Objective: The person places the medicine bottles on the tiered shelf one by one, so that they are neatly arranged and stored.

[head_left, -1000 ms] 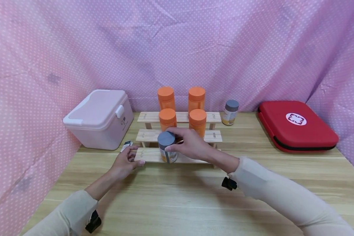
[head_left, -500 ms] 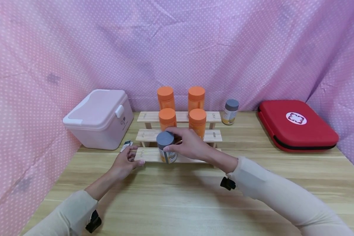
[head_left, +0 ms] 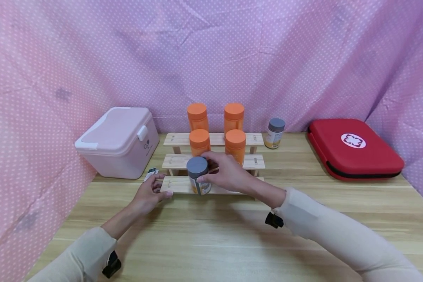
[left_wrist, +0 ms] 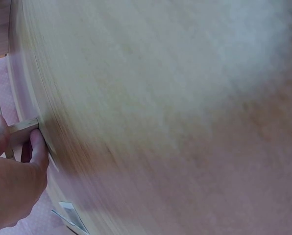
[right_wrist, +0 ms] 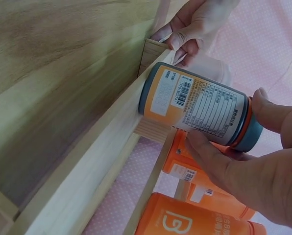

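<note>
On the lowest step of a wooden three-tier rack [head_left: 178,185] stands a pill bottle [right_wrist: 192,100] with a grey lid and a white and yellow label. My right hand [head_left: 230,172] grips it near the lid, thumb on one side and fingers on the other. At the rack's left end my left hand [head_left: 149,194] pinches the lowest step, thumb on the front edge; the left wrist view shows its fingers at the rack's leg [left_wrist: 24,128]. Orange bottles [head_left: 199,140] stand in pairs on the middle and top steps.
A pale pink lidded box [head_left: 118,143] sits at the left, a small packet [head_left: 150,173] beside it. Another grey-lidded bottle [head_left: 274,134] stands right of the rack. A red zipped case [head_left: 354,150] lies at the far right. A pink dotted curtain [head_left: 211,58] hangs behind.
The grey-lidded bottle in my right hand has shifted very slightly left along the lowest step. My left hand keeps its place on the rack's end.
</note>
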`<action>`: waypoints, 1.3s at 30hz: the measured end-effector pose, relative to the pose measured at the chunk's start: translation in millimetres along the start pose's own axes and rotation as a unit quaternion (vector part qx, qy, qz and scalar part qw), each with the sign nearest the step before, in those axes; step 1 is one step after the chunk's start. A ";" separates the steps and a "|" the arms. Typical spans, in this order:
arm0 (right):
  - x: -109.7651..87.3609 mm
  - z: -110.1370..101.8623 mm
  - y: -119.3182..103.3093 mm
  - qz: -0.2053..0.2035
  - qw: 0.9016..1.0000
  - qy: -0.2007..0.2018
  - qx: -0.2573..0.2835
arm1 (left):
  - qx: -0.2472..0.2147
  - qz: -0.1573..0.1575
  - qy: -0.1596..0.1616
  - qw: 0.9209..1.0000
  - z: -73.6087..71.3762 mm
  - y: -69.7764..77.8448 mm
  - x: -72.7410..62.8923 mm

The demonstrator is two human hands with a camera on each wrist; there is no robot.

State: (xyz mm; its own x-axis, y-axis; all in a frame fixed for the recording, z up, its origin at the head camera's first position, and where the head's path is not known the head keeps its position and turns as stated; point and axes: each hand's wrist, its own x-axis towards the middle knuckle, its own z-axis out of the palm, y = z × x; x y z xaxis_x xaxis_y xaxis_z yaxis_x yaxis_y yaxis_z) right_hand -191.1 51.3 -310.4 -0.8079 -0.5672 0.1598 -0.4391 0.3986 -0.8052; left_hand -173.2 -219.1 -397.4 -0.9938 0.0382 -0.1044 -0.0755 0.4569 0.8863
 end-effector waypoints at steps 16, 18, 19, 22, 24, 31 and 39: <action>-57.2 -38.3 2.2 -0.007 0.999 0.035 0.008 | 0.011 -0.012 0.001 1.000 0.7 1.3 0.0; -68.0 -47.0 5.0 0.002 0.999 0.041 -0.009 | 0.014 -0.014 0.001 1.000 0.8 1.9 -0.3; -73.2 -51.3 7.1 0.008 0.999 0.044 -0.018 | 0.015 -0.014 0.001 1.000 0.9 2.1 -0.5; -88.4 -64.5 14.3 0.030 0.997 0.058 -0.043 | 0.015 -0.015 0.001 1.000 0.7 2.8 -1.4; -97.6 -72.7 19.6 0.041 0.996 0.066 -0.049 | 0.013 -0.015 0.001 1.000 0.6 3.4 -1.9; -120.9 -97.6 36.6 0.086 0.991 0.084 -0.055 | 0.020 -0.014 0.004 1.000 -0.5 3.2 -2.0; -123.2 -132.5 58.2 0.115 0.981 0.122 -0.097 | 0.017 -0.012 0.001 1.000 -0.3 2.3 -1.1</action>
State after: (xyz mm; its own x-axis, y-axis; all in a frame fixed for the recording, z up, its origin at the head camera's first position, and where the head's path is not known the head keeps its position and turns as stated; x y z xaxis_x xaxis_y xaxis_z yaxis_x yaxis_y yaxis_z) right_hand -169.1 239.9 -301.3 -0.9539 -0.2661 0.1386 -0.2821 0.6382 -0.7163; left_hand -172.3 -218.4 -395.1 -0.9921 0.0247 -0.1232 -0.0957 0.4870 0.8681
